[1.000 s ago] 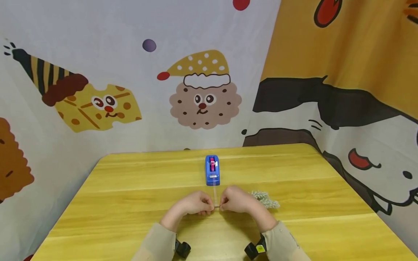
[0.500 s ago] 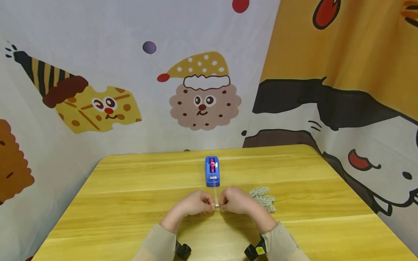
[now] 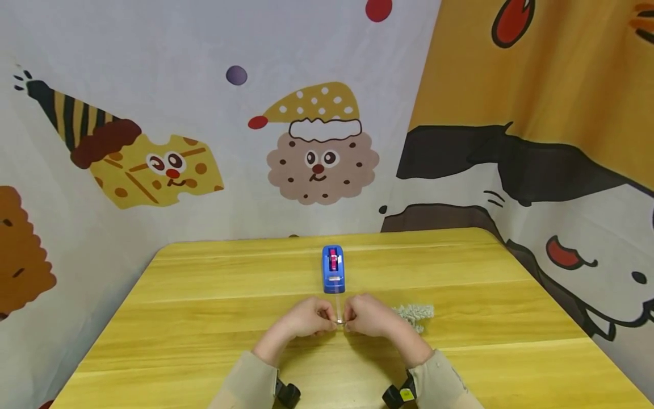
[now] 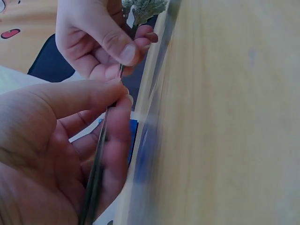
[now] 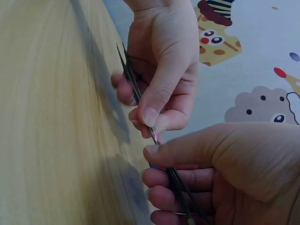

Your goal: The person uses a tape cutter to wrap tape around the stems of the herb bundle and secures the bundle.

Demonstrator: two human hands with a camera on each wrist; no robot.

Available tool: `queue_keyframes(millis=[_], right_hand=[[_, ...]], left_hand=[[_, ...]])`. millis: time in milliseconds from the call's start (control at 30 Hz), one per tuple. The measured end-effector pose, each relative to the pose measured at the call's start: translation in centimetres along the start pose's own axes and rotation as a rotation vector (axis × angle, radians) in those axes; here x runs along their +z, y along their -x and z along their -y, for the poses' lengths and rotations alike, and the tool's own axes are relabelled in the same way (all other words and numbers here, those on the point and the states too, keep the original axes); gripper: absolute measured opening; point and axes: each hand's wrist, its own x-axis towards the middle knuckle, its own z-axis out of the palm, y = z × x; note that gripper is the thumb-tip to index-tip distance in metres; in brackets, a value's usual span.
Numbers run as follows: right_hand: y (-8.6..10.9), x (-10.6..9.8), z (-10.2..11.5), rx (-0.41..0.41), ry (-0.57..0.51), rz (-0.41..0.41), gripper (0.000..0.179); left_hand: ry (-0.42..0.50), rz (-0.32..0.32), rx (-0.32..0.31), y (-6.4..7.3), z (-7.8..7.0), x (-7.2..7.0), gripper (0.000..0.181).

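Observation:
Thin dark green stems run between the two hands, with pale green flower heads [image 3: 416, 312] beyond the right hand. My left hand [image 3: 309, 318] pinches the stems [image 4: 96, 173] between thumb and index finger; their loose ends lie over its palm side. Close beside it, my right hand [image 3: 370, 315] pinches the same bundle nearer the flowers, thumb against fingers. A strip of clear tape [image 3: 338, 307] stretches from the blue tape dispenser [image 3: 334, 278] to the stems in the small gap between the fingertips. The right hand hides part of the flower sprig in the head view.
The dispenser with its pink tape core stands on the wooden table [image 3: 230, 284], just past the hands. A printed cloth [image 3: 204, 113] with cartoon figures hangs behind the table and at its sides. Each wrist carries a black camera [image 3: 288, 393].
The flower heads have turned about the stem's axis, spreading differently in each frame. Both hands stay in nearly the same place, still pinching the stems; the dispenser keeps its place.

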Motion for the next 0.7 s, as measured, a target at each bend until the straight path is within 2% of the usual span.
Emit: queue_keyframes(millis=[100, 267, 700], right_hand=[[-0.05, -0.10, -0.02, -0.011, -0.025, 0.015, 0.006], [-0.13, -0.33, 0.03, -0.031, -0.050, 0.029, 0.007], [-0.23, -0.17, 0.07, -0.036, -0.010, -0.030, 0.009]], left_hand=[[-0.008, -0.005, 0.006, -0.07, 0.08, 0.06, 0.011], [-0.025, -0.013, 0.024, -0.16, 0.26, -0.02, 0.011], [0.002, -0.015, 0.015, -0.14, 0.45, -0.18, 0.007]])
